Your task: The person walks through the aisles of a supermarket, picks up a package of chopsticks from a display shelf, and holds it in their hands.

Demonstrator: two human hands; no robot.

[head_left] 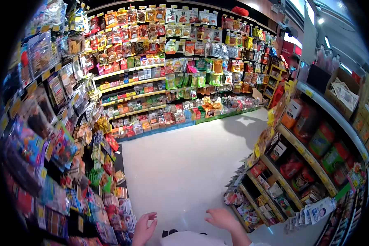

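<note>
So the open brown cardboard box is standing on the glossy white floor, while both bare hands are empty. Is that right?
Not quite: the head view shows the open brown cardboard box on top of the shelving unit at right, not on the floor. The left hand and right hand are indeed empty.

From the wearer's head, the lone, round-edged wide view looked forward and down past the nearby bare left hand (pixel 145 228) and right hand (pixel 224 220), over the glossy white floor (pixel 180 168) to its far edge, where a broad wall rack of colourful plastic packets (pixel 192 47) stood farther off.
</note>
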